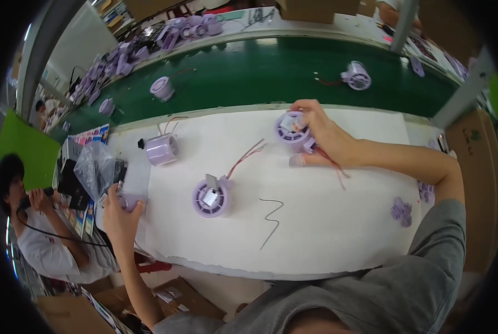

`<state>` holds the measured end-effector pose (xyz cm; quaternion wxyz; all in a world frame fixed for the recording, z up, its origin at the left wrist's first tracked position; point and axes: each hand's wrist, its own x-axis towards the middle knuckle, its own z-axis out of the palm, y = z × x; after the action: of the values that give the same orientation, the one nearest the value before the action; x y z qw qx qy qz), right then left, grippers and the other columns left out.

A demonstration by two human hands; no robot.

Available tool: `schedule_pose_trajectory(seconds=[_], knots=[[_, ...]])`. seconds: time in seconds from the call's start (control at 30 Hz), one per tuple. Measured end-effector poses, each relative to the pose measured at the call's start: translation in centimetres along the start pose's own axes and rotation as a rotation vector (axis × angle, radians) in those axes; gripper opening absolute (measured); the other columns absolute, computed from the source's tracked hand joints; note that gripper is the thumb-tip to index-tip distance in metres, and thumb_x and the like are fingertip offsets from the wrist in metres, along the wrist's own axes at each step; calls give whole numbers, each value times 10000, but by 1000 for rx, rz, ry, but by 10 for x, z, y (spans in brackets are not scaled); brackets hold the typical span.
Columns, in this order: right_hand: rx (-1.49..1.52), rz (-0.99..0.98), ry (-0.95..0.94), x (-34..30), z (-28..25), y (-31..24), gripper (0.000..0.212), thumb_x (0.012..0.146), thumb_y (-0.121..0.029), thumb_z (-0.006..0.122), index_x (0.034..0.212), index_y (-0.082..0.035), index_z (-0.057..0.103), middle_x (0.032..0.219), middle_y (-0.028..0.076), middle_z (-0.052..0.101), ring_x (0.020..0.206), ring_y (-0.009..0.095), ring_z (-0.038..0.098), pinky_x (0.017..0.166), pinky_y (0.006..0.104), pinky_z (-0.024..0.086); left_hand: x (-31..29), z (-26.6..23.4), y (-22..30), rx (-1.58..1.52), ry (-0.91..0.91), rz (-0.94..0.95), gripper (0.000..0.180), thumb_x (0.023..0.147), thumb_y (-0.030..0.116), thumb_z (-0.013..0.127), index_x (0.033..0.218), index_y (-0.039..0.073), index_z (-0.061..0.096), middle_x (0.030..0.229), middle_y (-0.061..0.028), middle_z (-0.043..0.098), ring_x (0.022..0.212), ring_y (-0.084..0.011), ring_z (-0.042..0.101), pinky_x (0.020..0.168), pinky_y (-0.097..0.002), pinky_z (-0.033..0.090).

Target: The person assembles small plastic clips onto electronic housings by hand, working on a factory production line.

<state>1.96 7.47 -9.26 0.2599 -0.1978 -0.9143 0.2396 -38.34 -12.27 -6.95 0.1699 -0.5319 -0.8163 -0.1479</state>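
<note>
1. So the main thing here is the lilac round unit (283,134), over the far part of the white work surface (327,234), near the green belt (249,61). Its slotted round face is tipped up into view, with red and dark wires (330,159) trailing off toward the person's right.
2. My read on the step: one unit handled at the right, one part at the left, both at once. I'd say the next move calls for a steady grip on the rim and some care not to snag those wires.
3. Right hand (328,135): fingers curled over the far side, thumb under the near side, so they're only about as far apart as the unit is wide. Looks like a proper hold.
4. Left hand (122,216): thumb and index spread in a wide C around a pale lilac part (131,201) at the left edge. Can't tell if it's actually gripped or just touched.
5. Between the hands, a second unit (203,207) sits face up with a little flap standing on it, and a third unit (161,150) lies on its side farther back.
6. Farther out: a clear plastic bag (95,164) just beyond the left hand, small lilac pieces (401,212) near the right forearm, more units (161,88) on the belt.
</note>
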Motion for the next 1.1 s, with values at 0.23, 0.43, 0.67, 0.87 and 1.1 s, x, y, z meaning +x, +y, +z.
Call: schedule_pose_trajectory(seconds=[0.23, 0.43, 0.67, 0.87, 1.1], knots=[[-338, 128, -366, -49, -57, -42, 594, 738, -121, 577, 1268, -67, 313, 1428, 190, 124, 1310, 363, 208, 1060, 506, 162, -1, -100, 163, -831, -56, 393, 713, 630, 170, 718, 1237, 8, 382, 855, -130, 570, 737, -180, 570, 660, -284, 463], [1016, 420, -48, -94, -119, -115, 827, 790, -252, 620, 1411, -73, 104, 1388, 106, 274, 1250, 218, 317, 946, 335, 356, 1, -87, 317, -845, 86, 1155, 913, 623, 140, 766, 1332, 31, 201, 977, -152, 519, 854, -210, 553, 737, -294, 461], [460, 706, 612, -169, -149, -121, 611, 861, -371, 554, 1305, -11, 340, 1106, 114, 559, 1042, 150, 512, 878, 288, 399, -7, -87, 500, -2150, -986, 408, 478, 890, 334, 489, 1132, -20, 279, 994, -133, 493, 775, -193, 558, 651, -328, 483], [433, 865, 432, -209, -220, -104, 271, 933, -305, 441, 838, -68, 531, 670, -41, 489, 511, 26, 381, 474, 177, 325, 6, -72, 547, -2062, -1186, 428, 468, 901, 487, 381, 1036, 54, 496, 1031, -112, 558, 818, -196, 576, 706, -331, 471], [27, 757, 815, -218, -291, -120, 222, 878, -300, 487, 799, -97, 527, 589, -85, 383, 492, 7, 308, 432, 171, 231, 13, -59, 541, -1593, -1391, 713, 739, 829, 615, 405, 1242, 5, 344, 1039, -134, 559, 907, -212, 578, 769, -358, 450]])
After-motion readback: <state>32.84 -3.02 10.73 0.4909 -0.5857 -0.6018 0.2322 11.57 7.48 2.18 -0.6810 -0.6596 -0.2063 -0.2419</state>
